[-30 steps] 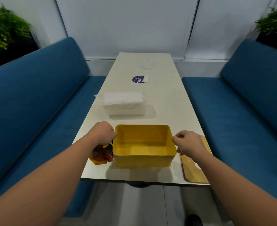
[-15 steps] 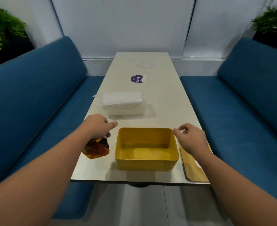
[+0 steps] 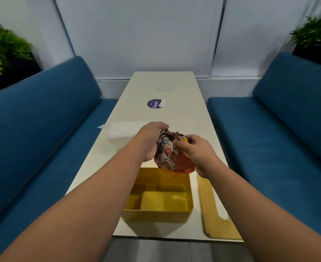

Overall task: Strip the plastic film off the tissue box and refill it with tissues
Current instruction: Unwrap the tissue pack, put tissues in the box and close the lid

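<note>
Both the left hand (image 3: 152,140) and right hand (image 3: 197,154) grip the crumpled printed film (image 3: 172,154) above the open, empty yellow tissue box (image 3: 161,212); the tissue stack (image 3: 123,131) waits on the tabletop (image 3: 192,114), so refilling remains

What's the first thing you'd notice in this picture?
Probably the crumpled colourful film, gripped by the left hand and right hand above the table. Just below it sits an open yellow box, with a stack of white tissues further back on the left.
</note>
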Tool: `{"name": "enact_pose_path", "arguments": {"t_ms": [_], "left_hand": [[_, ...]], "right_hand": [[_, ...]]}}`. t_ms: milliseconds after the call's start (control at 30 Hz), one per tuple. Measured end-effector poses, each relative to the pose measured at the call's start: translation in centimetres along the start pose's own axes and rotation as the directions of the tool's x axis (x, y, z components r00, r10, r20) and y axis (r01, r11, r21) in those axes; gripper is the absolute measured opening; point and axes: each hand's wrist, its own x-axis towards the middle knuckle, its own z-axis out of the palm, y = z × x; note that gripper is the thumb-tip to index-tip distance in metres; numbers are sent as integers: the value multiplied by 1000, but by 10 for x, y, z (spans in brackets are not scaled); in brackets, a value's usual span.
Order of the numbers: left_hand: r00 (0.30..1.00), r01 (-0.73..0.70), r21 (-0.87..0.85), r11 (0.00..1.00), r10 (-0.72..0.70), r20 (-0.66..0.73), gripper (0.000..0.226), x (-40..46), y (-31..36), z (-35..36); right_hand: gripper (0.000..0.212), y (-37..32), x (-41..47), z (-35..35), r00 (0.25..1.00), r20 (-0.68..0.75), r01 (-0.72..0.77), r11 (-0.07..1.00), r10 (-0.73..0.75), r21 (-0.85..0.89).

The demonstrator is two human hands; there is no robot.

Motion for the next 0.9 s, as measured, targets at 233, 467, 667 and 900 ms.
{"name": "enact_pose_path", "arguments": {"t_ms": [233, 467, 667, 900], "left_hand": [[999, 40, 222, 974, -43, 9, 16, 31, -14, 25], [998, 53, 279, 959, -40, -52, 26, 94, -27, 45], [993, 115, 383, 916, -108, -39, 26, 152, -54, 46], [984, 101, 595, 798, -169, 60, 28, 180, -74, 35]], "right_hand": [[28, 10, 50, -55, 917, -49, -352, 861, 395, 367], [19, 43, 98, -76, 940, -113, -304, 941, 321, 145], [26, 81, 128, -77, 887, -242, -415, 909, 393, -44], [36, 103, 139, -77, 892, -295, -444, 788, 342, -427]]}}
